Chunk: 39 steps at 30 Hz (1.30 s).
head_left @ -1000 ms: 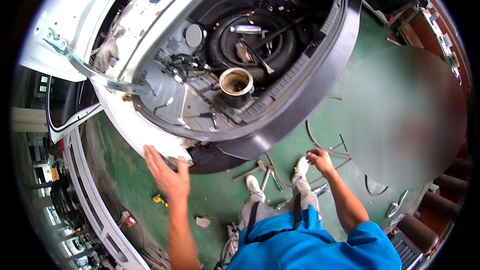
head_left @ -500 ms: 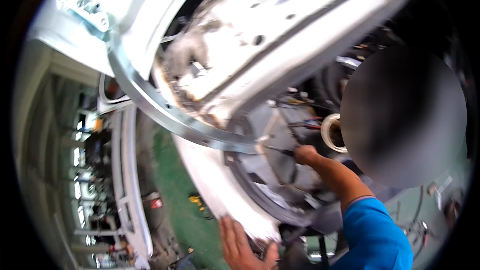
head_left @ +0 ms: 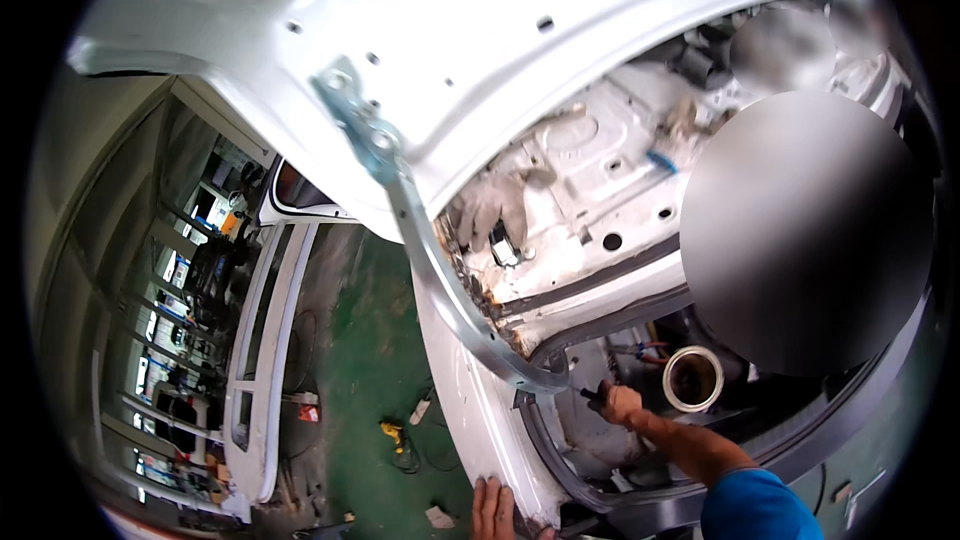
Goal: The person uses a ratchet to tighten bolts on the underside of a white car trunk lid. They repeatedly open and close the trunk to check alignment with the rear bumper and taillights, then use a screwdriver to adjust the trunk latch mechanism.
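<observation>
Holding dark tool (head_left: 595, 395), right grip (head_left: 622, 406) is kept narrow around its handle, over left side of trunk (head_left: 545, 445), near hinge arm (head_left: 437, 285). Left grip (head_left: 492, 510), wide, is laid on white panel (head_left: 470, 410) by trunk's near left corner. Pot (head_left: 693, 380) is seen right of tool; yellow drill (head_left: 393, 432) on floor (head_left: 370, 320), beyond panel's left edge.

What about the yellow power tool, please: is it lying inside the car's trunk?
No, the yellow power tool lies on the green floor, outside the white car.
</observation>
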Tool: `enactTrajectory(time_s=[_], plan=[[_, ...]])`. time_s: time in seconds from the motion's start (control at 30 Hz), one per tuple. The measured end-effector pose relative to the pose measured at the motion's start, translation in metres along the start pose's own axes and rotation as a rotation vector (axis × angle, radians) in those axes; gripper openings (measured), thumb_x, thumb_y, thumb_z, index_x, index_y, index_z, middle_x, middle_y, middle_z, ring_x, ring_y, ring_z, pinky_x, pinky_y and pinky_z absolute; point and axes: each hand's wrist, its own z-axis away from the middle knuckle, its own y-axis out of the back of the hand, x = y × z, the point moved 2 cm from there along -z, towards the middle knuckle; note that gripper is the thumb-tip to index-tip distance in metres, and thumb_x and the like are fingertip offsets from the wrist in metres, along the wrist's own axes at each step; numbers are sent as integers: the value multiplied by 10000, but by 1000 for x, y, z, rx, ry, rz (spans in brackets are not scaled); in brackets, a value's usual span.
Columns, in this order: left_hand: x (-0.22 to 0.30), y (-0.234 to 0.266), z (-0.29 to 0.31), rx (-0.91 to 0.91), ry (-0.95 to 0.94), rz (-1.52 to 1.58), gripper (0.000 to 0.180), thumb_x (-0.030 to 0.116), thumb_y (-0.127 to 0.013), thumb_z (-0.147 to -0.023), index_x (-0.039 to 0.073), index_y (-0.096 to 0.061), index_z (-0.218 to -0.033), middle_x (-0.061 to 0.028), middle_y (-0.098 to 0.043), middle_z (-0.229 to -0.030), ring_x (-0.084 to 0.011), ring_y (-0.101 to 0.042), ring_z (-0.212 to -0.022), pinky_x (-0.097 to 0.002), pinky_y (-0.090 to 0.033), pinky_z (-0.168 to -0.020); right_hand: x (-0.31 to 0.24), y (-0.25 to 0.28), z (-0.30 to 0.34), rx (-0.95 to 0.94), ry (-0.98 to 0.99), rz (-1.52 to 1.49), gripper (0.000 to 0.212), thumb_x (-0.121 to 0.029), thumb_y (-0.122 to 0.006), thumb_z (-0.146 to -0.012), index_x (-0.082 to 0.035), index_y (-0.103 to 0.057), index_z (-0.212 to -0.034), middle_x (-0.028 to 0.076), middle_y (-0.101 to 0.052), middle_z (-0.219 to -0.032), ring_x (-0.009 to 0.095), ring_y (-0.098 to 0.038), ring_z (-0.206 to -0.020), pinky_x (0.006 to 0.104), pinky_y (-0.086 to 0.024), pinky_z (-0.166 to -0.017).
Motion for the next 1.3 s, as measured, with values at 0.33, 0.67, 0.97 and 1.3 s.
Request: enactTrajectory(time_s=[0.33, 0.67, 0.97, 1.3], plan=[[15, 21, 2, -9, -25, 85, 941, 395, -736, -833, -136, -324, -1492, -348, -283, -1569, -521, -239, -1475, -581, -251, -1188, -92, 226, 245, -58, 35, -1354, 445, -68, -634, -983, 21, -535, -1408, 141, -713, -927, 162, -671, -672, 263, -519, -595], [18, 52, -7, 105, -187, 205, 890, 491, -781, -828, -101, -461, -1411, -328, -451, -1446, -510, -417, -1355, -591, -351, -1102, -175, 264, 341, 127, 333, -1656, 484, -33, -770, -822, -37, -621, -1283, 232, -733, -975, 226, -702, -698, 315, -564, -626], [35, 99, -124, 176, -362, 964, 549, 232, -743, -936, -50, -538, -1360, -234, -650, -1270, -329, -640, -1191, -401, -492, -1011, -324, 345, 330, 561, 752, -870, 594, -169, -819, -845, 16, -564, -1348, 121, -678, -1113, 134, -628, -927, 284, -525, -797], [-13, 88, -155, 253, -257, 782, 487, 247, -735, -929, -34, -602, -1303, -212, -679, -1202, -338, -668, -1114, -418, -515, -953, -382, 354, 228, 1027, 623, -575, 419, -168, -773, -905, -4, -658, -1273, 57, -706, -775, 53, -550, -672, 239, -481, -628]])
